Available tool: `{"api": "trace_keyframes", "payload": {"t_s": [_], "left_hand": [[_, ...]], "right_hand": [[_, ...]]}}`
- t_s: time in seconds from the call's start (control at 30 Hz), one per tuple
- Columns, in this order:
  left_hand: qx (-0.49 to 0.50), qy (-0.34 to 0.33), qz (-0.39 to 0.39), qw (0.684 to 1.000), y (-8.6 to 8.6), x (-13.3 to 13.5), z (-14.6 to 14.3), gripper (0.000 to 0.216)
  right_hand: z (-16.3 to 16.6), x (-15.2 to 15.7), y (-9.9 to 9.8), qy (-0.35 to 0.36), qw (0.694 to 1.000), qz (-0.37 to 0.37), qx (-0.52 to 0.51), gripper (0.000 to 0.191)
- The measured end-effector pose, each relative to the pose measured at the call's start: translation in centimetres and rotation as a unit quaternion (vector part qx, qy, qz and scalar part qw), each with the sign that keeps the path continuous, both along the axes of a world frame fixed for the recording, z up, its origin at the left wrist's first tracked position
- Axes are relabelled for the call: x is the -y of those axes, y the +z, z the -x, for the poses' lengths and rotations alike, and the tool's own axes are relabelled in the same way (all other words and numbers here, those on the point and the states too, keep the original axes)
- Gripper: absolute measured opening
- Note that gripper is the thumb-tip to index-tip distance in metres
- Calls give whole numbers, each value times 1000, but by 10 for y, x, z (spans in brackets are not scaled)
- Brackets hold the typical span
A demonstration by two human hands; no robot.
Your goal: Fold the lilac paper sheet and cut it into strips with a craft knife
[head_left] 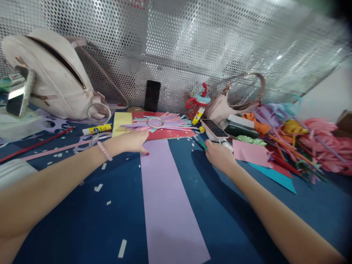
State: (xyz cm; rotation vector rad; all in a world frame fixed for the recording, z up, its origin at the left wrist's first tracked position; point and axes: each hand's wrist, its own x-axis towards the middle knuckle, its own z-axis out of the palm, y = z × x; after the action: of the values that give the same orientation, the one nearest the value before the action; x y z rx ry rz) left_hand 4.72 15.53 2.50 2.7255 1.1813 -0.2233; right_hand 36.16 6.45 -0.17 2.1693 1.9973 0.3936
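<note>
A long purple paper strip lies lengthwise on the blue table in front of me. At its far end rests my left hand, thumb apart from the fingers and touching the paper; part of the fingers is hidden. Just beyond lies a red sheet with a fan of thin pastel paper strips and a ring on top. To the right of the purple strip, my right hand is closed on a slim green stick-like tool, whose exact kind I cannot make out.
A yellow glue stick, a tape roll and a white backpack are at left. A phone leans on the perforated wall. At right are another phone, a pink sheet and piled coloured paper.
</note>
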Motion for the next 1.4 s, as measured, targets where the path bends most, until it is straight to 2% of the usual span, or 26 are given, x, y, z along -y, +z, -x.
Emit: {"api": "trace_keyframes", "payload": {"t_s": [0.13,0.23,0.3,0.4,0.5,0.57,0.7,0.77,0.9,1.0,1.1,1.17,1.23,1.3,1.4], "left_hand": [[13,11,8,1000,-1,-1,-1,21],[22,8,5,1000,-3,1,-2,21],[22,9,-2,1000,-5,4,-3,31],[13,13,2,1000,-8,5,-4,46],[14,8,21,1000,-9,3,-4,43],[32,-9,34,999,-7,1,-4,36],[110,-36,20,993,1,-4,-3,24],[151,-38,7,988,4,-6,-4,25],[213,-49,14,976,2,-10,-8,24],[255,-35,-4,966,-2,-9,-9,35],[294,-5,-62,954,1,0,-9,45],[276,-23,-84,957,10,14,-10,37],[194,-87,-37,977,20,34,-13,25],[106,-121,46,986,26,56,-18,27],[21,-173,53,983,22,82,-25,38]], "right_hand": [[13,5,1,54,998,-12,-30,24],[31,11,1,141,988,3,-65,29],[42,17,-1,197,976,17,-85,31],[52,27,-4,319,933,62,-153,51],[57,34,-6,416,873,129,-221,81],[58,36,-7,425,865,139,-226,85],[55,33,-5,422,892,35,-158,47],[52,33,-3,446,889,-11,-101,50],[49,37,5,491,870,-27,-40,47],[47,39,10,478,877,-38,-32,43],[41,36,16,441,896,-53,-1,41],[36,32,20,418,907,-44,29,40],[32,29,23,410,911,-26,49,36],[29,28,24,414,908,-6,56,31],[30,29,22,412,909,23,52,23]]}}
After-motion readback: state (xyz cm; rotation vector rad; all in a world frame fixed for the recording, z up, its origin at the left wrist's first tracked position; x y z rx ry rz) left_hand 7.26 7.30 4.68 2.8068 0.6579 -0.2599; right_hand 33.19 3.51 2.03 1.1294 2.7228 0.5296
